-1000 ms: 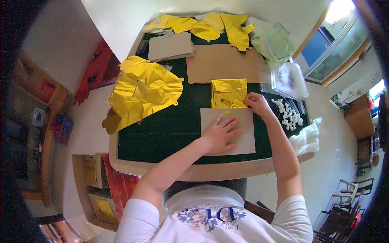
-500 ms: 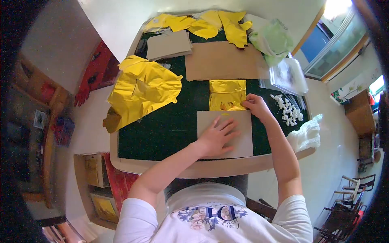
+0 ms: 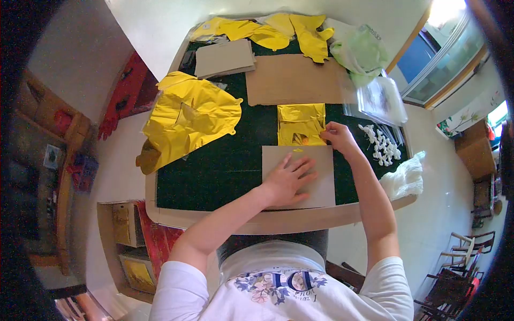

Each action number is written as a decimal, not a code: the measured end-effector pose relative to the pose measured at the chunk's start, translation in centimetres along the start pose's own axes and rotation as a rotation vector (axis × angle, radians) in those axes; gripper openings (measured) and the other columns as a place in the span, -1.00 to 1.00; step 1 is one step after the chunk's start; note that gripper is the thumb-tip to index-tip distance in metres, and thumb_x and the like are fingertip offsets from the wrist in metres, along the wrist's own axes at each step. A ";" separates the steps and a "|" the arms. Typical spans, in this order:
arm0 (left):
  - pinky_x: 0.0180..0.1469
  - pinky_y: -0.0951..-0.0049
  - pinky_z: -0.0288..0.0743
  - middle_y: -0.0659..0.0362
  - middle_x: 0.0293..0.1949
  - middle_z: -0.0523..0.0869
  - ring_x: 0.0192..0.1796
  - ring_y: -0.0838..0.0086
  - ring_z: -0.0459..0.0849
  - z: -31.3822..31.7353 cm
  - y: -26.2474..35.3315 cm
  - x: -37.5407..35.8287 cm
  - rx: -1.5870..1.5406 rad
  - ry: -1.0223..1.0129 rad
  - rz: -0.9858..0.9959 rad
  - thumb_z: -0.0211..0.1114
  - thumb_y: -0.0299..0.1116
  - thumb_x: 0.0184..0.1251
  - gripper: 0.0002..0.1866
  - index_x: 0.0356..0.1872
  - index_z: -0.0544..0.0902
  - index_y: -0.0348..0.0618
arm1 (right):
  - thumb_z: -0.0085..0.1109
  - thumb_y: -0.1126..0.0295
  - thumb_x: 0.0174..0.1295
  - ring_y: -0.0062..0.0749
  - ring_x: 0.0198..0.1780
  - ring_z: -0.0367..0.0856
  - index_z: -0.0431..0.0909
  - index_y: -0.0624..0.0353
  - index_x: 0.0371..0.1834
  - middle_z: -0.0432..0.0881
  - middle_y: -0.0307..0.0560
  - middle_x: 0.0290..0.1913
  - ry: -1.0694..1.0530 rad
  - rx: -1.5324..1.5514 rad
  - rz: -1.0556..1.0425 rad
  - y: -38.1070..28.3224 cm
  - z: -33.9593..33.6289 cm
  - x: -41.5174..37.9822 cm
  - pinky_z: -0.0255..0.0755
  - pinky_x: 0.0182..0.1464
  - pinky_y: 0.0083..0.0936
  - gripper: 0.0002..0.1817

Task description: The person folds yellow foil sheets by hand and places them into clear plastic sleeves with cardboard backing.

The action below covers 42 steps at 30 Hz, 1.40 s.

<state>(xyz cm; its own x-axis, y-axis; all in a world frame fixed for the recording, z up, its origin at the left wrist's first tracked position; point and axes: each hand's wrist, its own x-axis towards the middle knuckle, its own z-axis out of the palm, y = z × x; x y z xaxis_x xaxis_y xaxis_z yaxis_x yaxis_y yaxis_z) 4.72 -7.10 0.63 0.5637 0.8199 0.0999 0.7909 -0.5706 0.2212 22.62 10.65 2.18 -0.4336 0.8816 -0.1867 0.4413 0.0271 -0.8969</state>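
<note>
A grey card (image 3: 313,174) near the table's (image 3: 214,176) front edge is pressed flat under the open left hand (image 3: 289,179). The folded gold foil (image 3: 301,124) (just behind the card, touching it) is pinched at its right corner by the right hand (image 3: 338,136).

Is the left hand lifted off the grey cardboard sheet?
No, the left hand lies flat with fingers spread on the grey cardboard sheet, pressing it onto the table.
</note>
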 end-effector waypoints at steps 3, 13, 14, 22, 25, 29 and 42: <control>0.51 -0.15 -0.25 0.09 0.49 0.17 0.56 0.21 0.01 0.1 0.0 0.0 0.004 0.001 -0.001 0.04 0.09 0.36 -0.35 0.42 0.28 0.08 | 0.32 0.43 0.16 -0.61 -0.54 0.47 0.53 0.22 -0.44 0.55 -0.26 -0.57 0.019 0.017 -0.014 0.0 0.2 0.1 0.36 -0.47 -0.57 -0.84; 0.51 -0.14 -0.26 0.10 0.49 0.17 0.56 0.22 0.01 -0.2 0.1 0.1 -0.011 -0.004 -0.004 0.02 0.10 0.38 -0.35 0.43 0.27 0.08 | 0.31 0.42 0.17 -0.62 -0.57 0.48 0.54 0.25 -0.42 0.57 -0.23 -0.59 0.078 0.002 -0.043 0.8 0.5 0.7 0.33 -0.52 -0.56 -0.84; 0.51 -0.14 -0.25 0.10 0.49 0.17 0.56 0.22 0.01 -0.2 0.1 0.1 -0.011 -0.008 -0.004 0.02 0.11 0.38 -0.35 0.43 0.27 0.08 | 0.31 0.42 0.17 -0.62 -0.57 0.48 0.54 0.25 -0.42 0.57 -0.23 -0.59 0.080 0.000 -0.042 0.8 0.5 0.7 0.33 -0.52 -0.57 -0.84; 0.51 -0.13 -0.23 0.11 0.50 0.16 0.55 0.23 0.01 -0.1 0.1 0.1 0.012 -0.006 -0.005 0.03 0.12 0.38 -0.33 0.43 0.27 0.07 | 0.31 0.41 0.19 -0.64 -0.57 0.46 0.54 0.23 -0.38 0.56 -0.24 -0.59 0.093 0.012 -0.023 0.7 0.7 0.7 0.30 -0.53 -0.58 -0.84; 0.51 -0.14 -0.22 0.10 0.50 0.15 0.55 0.22 0.01 -0.1 0.1 0.2 0.004 -0.013 -0.006 0.03 0.12 0.38 -0.33 0.43 0.27 0.07 | 0.32 0.41 0.19 -0.65 -0.57 0.46 0.55 0.23 -0.37 0.56 -0.25 -0.58 0.099 0.036 -0.033 0.8 0.7 0.7 0.30 -0.53 -0.59 -0.85; 0.51 -0.14 -0.22 0.09 0.50 0.14 0.55 0.21 0.01 -0.2 0.1 0.2 -0.003 -0.022 -0.004 0.03 0.12 0.38 -0.33 0.43 0.26 0.06 | 0.32 0.42 0.17 -0.65 -0.57 0.45 0.56 0.24 -0.36 0.55 -0.27 -0.58 0.113 0.041 -0.063 2.0 0.8 1.4 0.30 -0.53 -0.59 -0.86; 0.51 -0.14 -0.22 0.10 0.50 0.16 0.55 0.23 0.02 -0.2 0.0 0.3 -0.020 -0.014 -0.006 0.02 0.11 0.38 -0.35 0.43 0.28 0.08 | 0.36 0.41 0.12 -0.60 -0.45 0.50 0.60 0.26 -0.32 0.60 -0.25 -0.49 0.127 -0.015 -0.009 0.8 0.6 1.2 0.39 -0.38 -0.56 -0.83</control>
<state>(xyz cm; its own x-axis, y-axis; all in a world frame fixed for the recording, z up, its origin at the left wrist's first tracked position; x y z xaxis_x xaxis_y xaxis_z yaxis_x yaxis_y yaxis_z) 4.83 -6.89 0.87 0.5624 0.8225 0.0848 0.7894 -0.5647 0.2408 21.92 11.48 1.00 -0.3348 0.9339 -0.1254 0.4499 0.0415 -0.8921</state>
